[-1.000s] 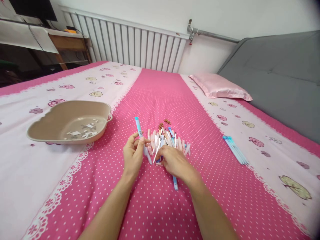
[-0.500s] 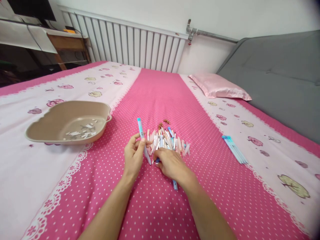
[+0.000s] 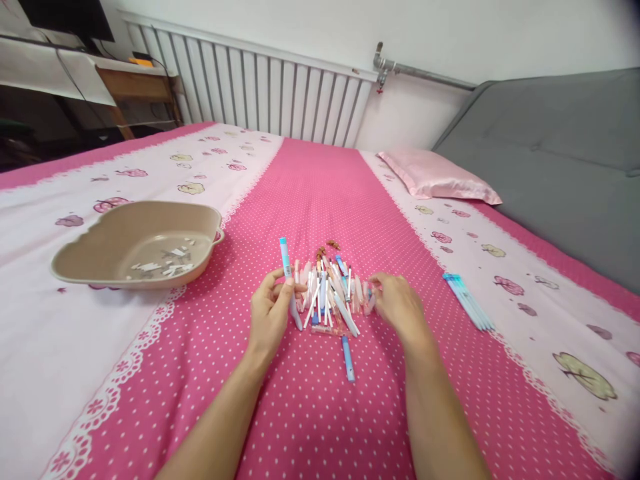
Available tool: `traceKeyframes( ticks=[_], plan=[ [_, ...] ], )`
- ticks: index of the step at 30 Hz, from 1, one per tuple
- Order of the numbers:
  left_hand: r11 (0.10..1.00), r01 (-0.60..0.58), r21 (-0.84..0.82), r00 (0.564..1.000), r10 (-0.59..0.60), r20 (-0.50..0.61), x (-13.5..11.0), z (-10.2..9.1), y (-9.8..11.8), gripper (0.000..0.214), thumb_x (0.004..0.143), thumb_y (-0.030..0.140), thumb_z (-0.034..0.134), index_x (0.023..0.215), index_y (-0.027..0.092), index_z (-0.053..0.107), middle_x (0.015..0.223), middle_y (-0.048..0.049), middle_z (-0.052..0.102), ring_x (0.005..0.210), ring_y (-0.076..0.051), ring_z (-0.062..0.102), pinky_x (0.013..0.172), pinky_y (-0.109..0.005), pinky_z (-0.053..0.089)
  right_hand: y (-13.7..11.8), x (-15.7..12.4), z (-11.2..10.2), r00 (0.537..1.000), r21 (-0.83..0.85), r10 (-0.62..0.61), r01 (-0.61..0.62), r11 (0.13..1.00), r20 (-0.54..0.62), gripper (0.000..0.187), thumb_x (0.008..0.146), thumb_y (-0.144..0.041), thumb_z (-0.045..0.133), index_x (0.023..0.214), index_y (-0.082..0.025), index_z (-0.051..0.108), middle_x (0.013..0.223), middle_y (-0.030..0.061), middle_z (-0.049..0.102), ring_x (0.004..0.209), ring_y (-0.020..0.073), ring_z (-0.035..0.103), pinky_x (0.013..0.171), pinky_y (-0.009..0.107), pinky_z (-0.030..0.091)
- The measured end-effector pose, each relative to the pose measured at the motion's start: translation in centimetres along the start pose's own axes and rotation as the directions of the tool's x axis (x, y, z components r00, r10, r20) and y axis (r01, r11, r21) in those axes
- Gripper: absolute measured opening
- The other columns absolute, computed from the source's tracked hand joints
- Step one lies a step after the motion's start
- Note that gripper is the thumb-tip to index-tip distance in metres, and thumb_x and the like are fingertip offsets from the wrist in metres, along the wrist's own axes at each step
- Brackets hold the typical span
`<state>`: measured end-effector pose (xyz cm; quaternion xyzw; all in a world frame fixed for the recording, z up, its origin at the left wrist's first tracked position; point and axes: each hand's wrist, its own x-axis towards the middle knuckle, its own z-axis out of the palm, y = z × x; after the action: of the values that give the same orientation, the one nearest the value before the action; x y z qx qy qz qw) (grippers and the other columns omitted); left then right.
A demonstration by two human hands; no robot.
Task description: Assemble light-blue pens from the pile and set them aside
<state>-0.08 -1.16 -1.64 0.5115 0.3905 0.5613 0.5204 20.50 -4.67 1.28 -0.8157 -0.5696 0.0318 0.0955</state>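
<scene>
My left hand (image 3: pixel 270 308) is closed round a slim, pen-like tube (image 3: pixel 285 257) with a bright blue top, held nearly upright at the left side of a pile. The pile of pen parts (image 3: pixel 324 293) mixes white sticks, pinkish translucent pieces and blue bits. At its right edge, my right hand (image 3: pixel 399 303) has its fingers bent together at the pinkish pieces (image 3: pixel 369 300); what they grip is partly hidden. A separate blue tube (image 3: pixel 348 359) lies in front of the pile. Small brown pieces (image 3: pixel 332 245) lie behind it.
On the left a beige basin (image 3: pixel 135 230) holds small white and grey pieces. Several light blue pens (image 3: pixel 469 301) lie side by side on the right. Farther back are a pink pillow (image 3: pixel 437 173), a grey headboard (image 3: pixel 550 140) and a white radiator (image 3: pixel 250 83).
My right hand has moved right, from the front of the pile to its right edge, uncovering the sticks there. My left hand still holds the tube, barely shifted.
</scene>
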Motion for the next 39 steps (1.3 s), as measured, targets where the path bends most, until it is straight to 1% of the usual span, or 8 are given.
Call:
traceKeyframes(
  ticks=[3, 5, 14, 18, 27, 32, 35, 39],
  plan=[
    [1.000, 0.024, -0.008, 0.999, -0.024, 0.022, -0.1, 0.0, 0.1, 0.041, 0.078, 0.044, 0.061, 0.105, 0.014, 0.054, 0.072, -0.0049, 0.070, 0.060, -0.015, 0.063, 0.055, -0.025, 0.049, 1.0, 0.7, 1.0, 0.993, -0.049, -0.008, 0.013, 0.999, 0.117, 0.035, 0.084, -0.014, 0.043, 0.108, -0.021, 0.068, 0.099, 0.0125, 0.071, 0.099, 0.0256, 0.063, 0.074, 0.030, 0.043],
    [0.999, 0.036, -0.003, 0.999, -0.036, 0.031, -0.2, 0.0, 0.1, 0.042, 0.078, 0.045, 0.061, 0.106, 0.014, 0.054, 0.073, -0.0051, 0.070, 0.059, -0.015, 0.062, 0.054, -0.025, 0.049, 1.0, 0.8, 1.5, 0.989, -0.041, -0.025, 0.032, 0.999, 0.145, 0.038, 0.082, -0.013, 0.043, 0.108, -0.023, 0.068, 0.099, 0.0109, 0.071, 0.098, 0.0249, 0.064, 0.074, 0.029, 0.043],
    [0.998, 0.049, 0.032, 0.997, -0.051, 0.062, -0.3, 0.1, -0.1, 0.041, 0.077, 0.045, 0.062, 0.103, 0.014, 0.056, 0.072, -0.0050, 0.070, 0.051, -0.013, 0.056, 0.045, -0.022, 0.042, 0.9, 1.2, 2.3, 0.993, -0.040, 0.007, -0.003, 0.999, 0.121, 0.035, 0.082, -0.014, 0.045, 0.110, -0.021, 0.065, 0.101, 0.0101, 0.071, 0.101, 0.0217, 0.064, 0.076, 0.027, 0.042],
    [0.998, 0.034, 0.054, 0.997, -0.037, 0.065, -0.3, 0.1, 0.0, 0.042, 0.078, 0.046, 0.061, 0.104, 0.013, 0.056, 0.071, -0.0050, 0.070, 0.054, -0.014, 0.057, 0.046, -0.022, 0.044, 1.0, 1.1, 2.4, 0.995, -0.087, 0.038, -0.030, 0.996, 0.094, 0.032, 0.086, -0.019, 0.043, 0.110, -0.016, 0.064, 0.104, 0.0146, 0.069, 0.101, 0.0246, 0.063, 0.078, 0.031, 0.042],
    [0.997, 0.039, 0.066, 0.996, -0.044, 0.072, -0.2, 0.1, -0.2, 0.041, 0.077, 0.045, 0.062, 0.103, 0.014, 0.057, 0.070, -0.0046, 0.069, 0.058, -0.015, 0.060, 0.051, -0.024, 0.047, 0.9, 1.2, 2.8, 0.997, -0.099, 0.030, -0.023, 0.995, 0.073, 0.030, 0.085, -0.019, 0.044, 0.098, -0.021, 0.071, 0.089, 0.0098, 0.073, 0.095, 0.0236, 0.065, 0.087, 0.035, 0.038],
    [0.997, 0.029, 0.078, 0.996, -0.035, 0.081, -0.2, 0.1, -0.3, 0.042, 0.078, 0.045, 0.061, 0.104, 0.013, 0.058, 0.071, -0.0052, 0.069, 0.058, -0.015, 0.060, 0.051, -0.024, 0.047, 0.9, 1.6, 3.2, 0.998, -0.088, 0.060, -0.056, 0.995, 0.035, 0.031, 0.082, -0.014, 0.047, 0.105, -0.015, 0.067, 0.096, 0.0128, 0.071, 0.101, 0.0262, 0.061, 0.090, 0.037, 0.037],
    [0.997, 0.031, 0.074, 0.996, -0.038, 0.086, -0.2, 0.1, -0.2, 0.041, 0.078, 0.046, 0.062, 0.103, 0.013, 0.058, 0.071, -0.0053, 0.070, 0.059, -0.015, 0.062, 0.052, -0.024, 0.047, 0.8, 1.6, 2.9, 0.995, 0.013, 0.091, -0.090, 0.996, -0.037, 0.034, 0.084, -0.011, 0.042, 0.112, -0.012, 0.062, 0.097, 0.0140, 0.070, 0.098, 0.0250, 0.062, 0.085, 0.035, 0.041],
    [0.995, 0.029, 0.093, 0.994, -0.039, 0.105, -0.3, 0.2, 0.0, 0.041, 0.079, 0.045, 0.061, 0.104, 0.013, 0.058, 0.071, -0.0056, 0.070, 0.061, -0.016, 0.062, 0.055, -0.025, 0.047, 0.4, 1.5, 2.1, 0.980, 0.378, 0.131, -0.064, 0.923, -0.152, 0.033, 0.084, -0.015, 0.041, 0.112, -0.014, 0.059, 0.104, 0.0114, 0.067, 0.097, 0.0206, 0.063, 0.084, 0.031, 0.044]
  ],
)
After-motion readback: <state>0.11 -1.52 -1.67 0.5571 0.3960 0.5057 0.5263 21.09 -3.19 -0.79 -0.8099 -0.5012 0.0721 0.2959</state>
